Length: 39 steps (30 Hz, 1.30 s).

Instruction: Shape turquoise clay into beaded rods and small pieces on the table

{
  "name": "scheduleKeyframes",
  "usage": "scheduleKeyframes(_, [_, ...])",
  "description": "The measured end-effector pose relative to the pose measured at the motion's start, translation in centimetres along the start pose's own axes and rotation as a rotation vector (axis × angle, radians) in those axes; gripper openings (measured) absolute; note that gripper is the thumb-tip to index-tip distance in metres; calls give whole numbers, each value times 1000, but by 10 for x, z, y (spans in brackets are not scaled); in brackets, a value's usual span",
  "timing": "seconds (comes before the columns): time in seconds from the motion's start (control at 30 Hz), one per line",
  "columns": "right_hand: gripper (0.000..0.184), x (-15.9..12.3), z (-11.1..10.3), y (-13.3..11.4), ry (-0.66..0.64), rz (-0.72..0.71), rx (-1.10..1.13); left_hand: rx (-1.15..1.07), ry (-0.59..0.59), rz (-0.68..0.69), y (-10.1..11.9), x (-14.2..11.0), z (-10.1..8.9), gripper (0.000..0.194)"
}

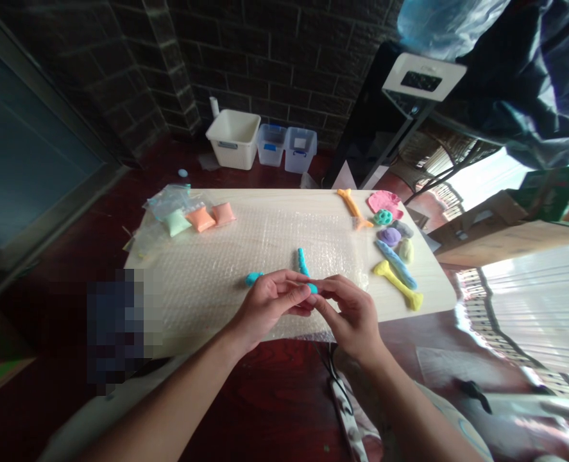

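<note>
Between the fingertips of my left hand (279, 296) and my right hand (349, 309) is a small piece of turquoise modelling clay (312, 289). Both hands are closed in a pinch on it, above the near part of the bubble wrap (207, 295). Just beyond the fingers lies a bumpy turquoise clay strip (302, 260), its near end close to or behind my left fingers. A turquoise clay lump (253, 278) rests on the wrap beside my left hand, partly covered by it.
Clay packets (201, 219) and clear bags (169, 200) lie at the table's left. On the right are an orange clay piece (351, 204), a pink one (384, 203), a yellow bone shape (398, 285) and a blue roll (396, 263). Bins (235, 154) stand on the floor behind.
</note>
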State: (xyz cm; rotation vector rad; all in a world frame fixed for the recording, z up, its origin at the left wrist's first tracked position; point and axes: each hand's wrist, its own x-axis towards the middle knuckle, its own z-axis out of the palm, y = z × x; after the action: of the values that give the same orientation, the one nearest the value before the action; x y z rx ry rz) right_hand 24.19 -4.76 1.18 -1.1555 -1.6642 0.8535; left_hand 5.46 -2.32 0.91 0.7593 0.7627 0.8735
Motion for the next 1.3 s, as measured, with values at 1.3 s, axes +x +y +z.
scheduleKeyframes(1.3, [49,33,-6,29,42,445,-264,-217,299,18,16,7,-22,45])
